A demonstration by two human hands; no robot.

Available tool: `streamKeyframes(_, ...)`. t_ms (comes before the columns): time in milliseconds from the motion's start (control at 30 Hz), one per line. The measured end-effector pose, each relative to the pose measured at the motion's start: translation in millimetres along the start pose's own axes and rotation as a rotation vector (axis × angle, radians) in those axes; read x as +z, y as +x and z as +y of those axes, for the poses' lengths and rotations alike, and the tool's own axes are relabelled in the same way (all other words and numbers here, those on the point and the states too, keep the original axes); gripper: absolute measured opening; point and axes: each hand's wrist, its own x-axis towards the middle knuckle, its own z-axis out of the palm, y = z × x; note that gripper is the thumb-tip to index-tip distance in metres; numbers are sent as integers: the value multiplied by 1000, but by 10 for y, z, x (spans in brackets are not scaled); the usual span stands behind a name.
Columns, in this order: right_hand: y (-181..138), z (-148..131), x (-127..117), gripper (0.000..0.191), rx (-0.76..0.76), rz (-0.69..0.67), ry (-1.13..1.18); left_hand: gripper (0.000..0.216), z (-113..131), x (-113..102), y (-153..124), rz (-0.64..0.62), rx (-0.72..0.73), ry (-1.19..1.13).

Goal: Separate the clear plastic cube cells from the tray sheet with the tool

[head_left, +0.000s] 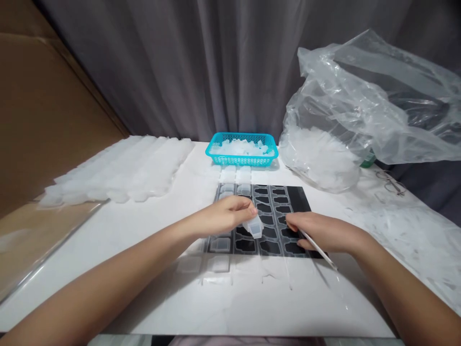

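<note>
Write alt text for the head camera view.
Two bare hands work over a black cut-out mat on a white table: the left hand pinches a small clear plastic piece, the right hand holds a thin white stick. Behind sit a turquoise basket of clear pieces and a plastic bag of more.

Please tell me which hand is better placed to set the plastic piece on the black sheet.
Left, probably: the left hand grips the plastic piece; the right hand holds a thin white stick.
</note>
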Motion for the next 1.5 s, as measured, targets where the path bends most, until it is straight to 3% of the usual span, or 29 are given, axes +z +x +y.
streamKeyframes(100, 80, 36, 122, 22, 8, -22, -30, 31, -6, 15, 7, -12, 19, 2)
streamKeyframes(233, 97, 79, 298, 23, 15, 55, -68, 33, -12, 4, 17, -26, 40, 61)
streamKeyframes(367, -64, 187, 409, 22, 51, 134, 9, 34, -9, -37, 32, 93, 139, 235)
streamKeyframes(567, -298, 128, 183, 13, 186, 65, 34, 34, -36, -51, 133, 240, 201, 511)
streamKeyframes(633, -257, 13, 50, 17, 132, 133, 35, 29, -41, -47, 212, 266, 199, 576)
streamKeyframes(700, -131, -96, -17, 21, 84, 286, 110, 23, -55, -49, 308, 307, 233, 679)
streamKeyframes(800, 163, -156, 72, 16, 145, 475, 494, 22, -114, -57, 432, 368, 337, 883)
streamKeyframes(867, 354, -113, 217, 15, 195, 445, 821, 25, -177, -61, 473, 344, 394, 969)
streamKeyframes(933, 487, -36, 359, 12, 240, 382, 953, 29, -245, -59, 481, 287, 416, 1006)
streamKeyframes(1067, 560, 71, 484, 11, 306, 326, 883, 37, -357, -35, 465, 192, 399, 969)
streamKeyframes(1367, 538, 42, 452, 14, 292, 265, 815, 32, -436, 55, 510, 65, 461, 1042)
streamKeyframes(1500, 540, 34, 457, 11, 259, 301, 708, 32, -411, 100, 518, 45, 451, 999)
